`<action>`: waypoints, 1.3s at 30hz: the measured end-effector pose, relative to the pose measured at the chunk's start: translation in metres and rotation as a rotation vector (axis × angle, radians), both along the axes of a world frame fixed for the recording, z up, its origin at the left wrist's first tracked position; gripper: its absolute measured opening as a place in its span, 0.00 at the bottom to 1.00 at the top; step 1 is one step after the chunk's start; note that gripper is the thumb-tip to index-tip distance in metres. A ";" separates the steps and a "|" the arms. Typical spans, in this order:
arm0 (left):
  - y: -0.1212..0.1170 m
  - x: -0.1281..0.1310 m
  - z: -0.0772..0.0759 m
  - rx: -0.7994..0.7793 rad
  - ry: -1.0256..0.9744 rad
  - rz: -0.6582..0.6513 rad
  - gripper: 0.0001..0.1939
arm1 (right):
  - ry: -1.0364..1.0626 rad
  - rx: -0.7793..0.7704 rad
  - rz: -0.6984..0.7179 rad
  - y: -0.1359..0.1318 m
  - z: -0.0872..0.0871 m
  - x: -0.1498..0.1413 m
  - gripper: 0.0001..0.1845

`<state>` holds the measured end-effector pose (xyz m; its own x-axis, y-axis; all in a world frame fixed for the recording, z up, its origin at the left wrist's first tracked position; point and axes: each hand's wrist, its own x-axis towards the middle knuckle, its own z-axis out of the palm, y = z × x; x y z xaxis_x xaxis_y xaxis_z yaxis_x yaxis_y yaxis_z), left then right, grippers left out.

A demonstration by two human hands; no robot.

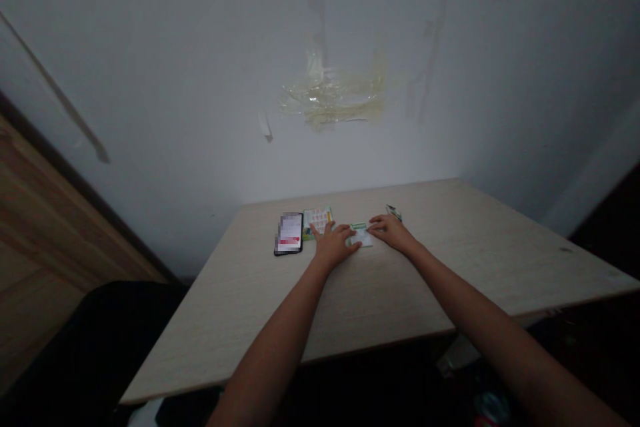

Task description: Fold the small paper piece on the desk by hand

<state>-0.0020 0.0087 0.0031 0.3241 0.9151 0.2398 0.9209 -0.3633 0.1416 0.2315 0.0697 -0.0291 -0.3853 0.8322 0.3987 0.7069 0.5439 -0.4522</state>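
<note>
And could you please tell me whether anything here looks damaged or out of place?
Yes, the wall does: above the table, wrinkled, yellowed tape clings to it, with a pale strip to its left, perhaps remnants of something taken down. The white-and-green card between the left hand and right hand shows no clear damage.

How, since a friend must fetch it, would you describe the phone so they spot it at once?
Find the pale table against the wall and look left along its far side. The phone lies there, just left of a colourful printed card that the left hand partly covers. It is the leftmost item, and its bright, dark-edged screen sets it apart from the card.
</note>
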 end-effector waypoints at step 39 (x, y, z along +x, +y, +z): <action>-0.002 -0.001 -0.004 0.090 -0.037 -0.040 0.21 | -0.090 0.045 -0.158 -0.019 0.012 -0.016 0.14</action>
<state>-0.0028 0.0068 -0.0008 0.3498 0.8758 0.3325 0.9000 -0.4127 0.1401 0.2154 0.0504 -0.0168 -0.2870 0.8675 0.4064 0.8216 0.4410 -0.3612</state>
